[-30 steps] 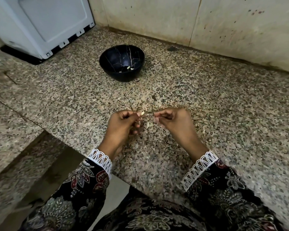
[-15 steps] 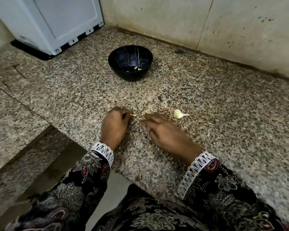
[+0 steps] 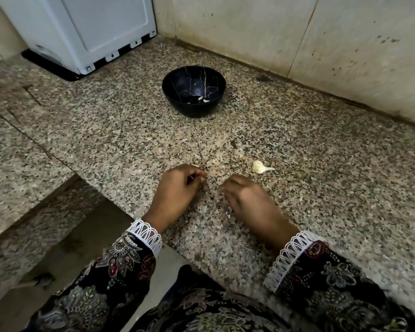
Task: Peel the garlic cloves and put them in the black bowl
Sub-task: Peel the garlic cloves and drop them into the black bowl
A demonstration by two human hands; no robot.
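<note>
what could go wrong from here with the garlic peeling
1. The unpeeled garlic clove lies loose on the granite counter, apart from the right hand; a sweep of the sleeve could knock it away.
2. Pale peel scraps near the left hand blend into the speckled stone and may be missed, or get carried into the black bowl with the peeled cloves.
3. Whatever the left hand seems to pinch is tiny and could slip.

Open counter (image 3: 225,140) between hands, black bowl (image 3: 194,91).
</note>
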